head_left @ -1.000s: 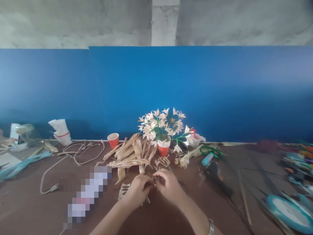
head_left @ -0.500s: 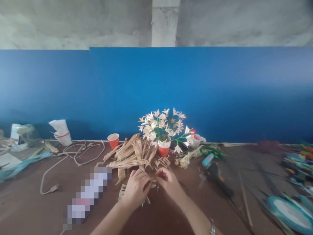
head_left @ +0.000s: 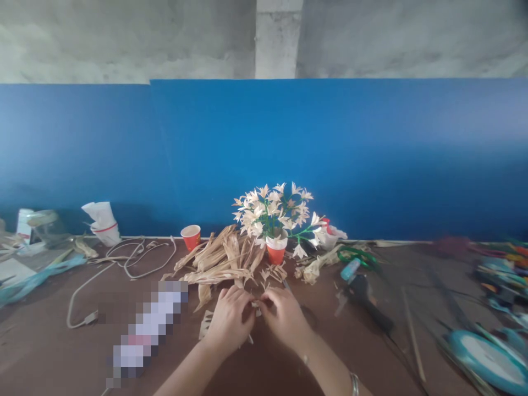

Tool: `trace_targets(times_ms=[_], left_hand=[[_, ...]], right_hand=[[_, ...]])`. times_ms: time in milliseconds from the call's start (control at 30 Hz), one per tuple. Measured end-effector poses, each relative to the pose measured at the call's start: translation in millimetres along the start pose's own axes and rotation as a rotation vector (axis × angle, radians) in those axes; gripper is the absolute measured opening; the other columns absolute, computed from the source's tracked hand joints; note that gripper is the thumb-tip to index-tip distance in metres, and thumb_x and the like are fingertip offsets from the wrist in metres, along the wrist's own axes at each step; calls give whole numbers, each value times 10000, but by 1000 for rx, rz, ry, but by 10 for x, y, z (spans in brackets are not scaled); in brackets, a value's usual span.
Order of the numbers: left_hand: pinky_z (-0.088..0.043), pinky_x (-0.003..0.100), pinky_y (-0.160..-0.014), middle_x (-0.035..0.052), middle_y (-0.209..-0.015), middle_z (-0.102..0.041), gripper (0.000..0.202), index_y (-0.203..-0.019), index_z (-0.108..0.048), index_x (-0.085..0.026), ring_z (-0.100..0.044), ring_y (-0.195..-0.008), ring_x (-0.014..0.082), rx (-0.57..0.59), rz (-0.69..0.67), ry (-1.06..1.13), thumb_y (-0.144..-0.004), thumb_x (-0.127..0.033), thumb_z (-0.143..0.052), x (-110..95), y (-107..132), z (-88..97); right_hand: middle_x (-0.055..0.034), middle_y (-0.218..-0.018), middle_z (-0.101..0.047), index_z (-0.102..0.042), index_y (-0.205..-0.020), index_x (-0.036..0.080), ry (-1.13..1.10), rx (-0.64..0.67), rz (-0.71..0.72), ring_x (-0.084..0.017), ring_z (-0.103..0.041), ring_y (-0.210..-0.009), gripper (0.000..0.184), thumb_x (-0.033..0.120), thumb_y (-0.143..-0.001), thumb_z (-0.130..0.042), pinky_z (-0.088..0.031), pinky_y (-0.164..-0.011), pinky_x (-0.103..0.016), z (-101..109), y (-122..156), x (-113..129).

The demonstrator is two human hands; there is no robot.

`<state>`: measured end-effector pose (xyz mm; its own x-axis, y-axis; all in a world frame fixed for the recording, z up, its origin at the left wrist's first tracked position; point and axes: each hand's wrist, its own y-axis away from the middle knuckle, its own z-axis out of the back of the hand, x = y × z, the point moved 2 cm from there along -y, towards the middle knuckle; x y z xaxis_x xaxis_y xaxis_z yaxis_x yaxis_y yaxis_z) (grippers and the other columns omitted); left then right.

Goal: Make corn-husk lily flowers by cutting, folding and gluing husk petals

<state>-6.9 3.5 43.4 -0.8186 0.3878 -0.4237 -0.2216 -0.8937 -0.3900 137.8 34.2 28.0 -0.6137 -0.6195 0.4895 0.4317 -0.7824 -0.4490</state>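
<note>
- Head view, now: at left hand (head_left: 231,318), fingers curled over and tips drawn to thumb, apparently pinching small pale piece (head_left: 258,312) (mostly hidden by fingers; outline not clear).
- At right hand (head_left: 284,316): rounded, thumb and forefinger nearly closed, tips meeting left fingertips at same piece. Cannot tell whether gripping or only touching.
- Change over last half second: fingertips then slightly apart, now brought together. Judged to mean shift from one-handed hold to fine shaping or joining with both.
- Just below left fingertips: loose pale sliver (head_left: 250,339) on brown table (head_left: 264,377).
- Just left of left hand, partly covered by it: cut husk sheet (head_left: 205,325).
- Just beyond both hands: husk pile (head_left: 218,261) and, nearer right hand, small husk pieces (head_left: 275,272) (petal-like).
- Farther beyond right hand: white flowers (head_left: 272,208), upright in red cup (head_left: 276,256).
- Well right of right hand: dark tool (head_left: 371,308) (blurred; possibly glue gun), lying untouched.
</note>
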Motion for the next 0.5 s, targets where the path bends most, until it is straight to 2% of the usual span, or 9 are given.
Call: trace_targets(times_ms=[200, 500], left_hand=[[-326, 328, -693, 47, -734, -623, 153, -690, -577, -194, -524, -779, 212, 15, -15, -17, -776, -148, -459, 28, 6, -27], [-302, 320, -675, 38, -702, -624, 153, -642, -554, -190, -525, -742, 196, 2, -22, -54, -754, -120, -475, 6, 4, -41]], right_hand=[[3, -718, -585, -539, -748, 191, -2, 32, 29, -153, -530, -702, 93, 157, -817, -486, -329, -654, -263, -4, 15, 1], [17, -670, -571, -518, -681, 186, 29, -12, 2, -138, -516, -661, 105, 113, -757, -523, -310, -639, -251, -37, 7, 38]])
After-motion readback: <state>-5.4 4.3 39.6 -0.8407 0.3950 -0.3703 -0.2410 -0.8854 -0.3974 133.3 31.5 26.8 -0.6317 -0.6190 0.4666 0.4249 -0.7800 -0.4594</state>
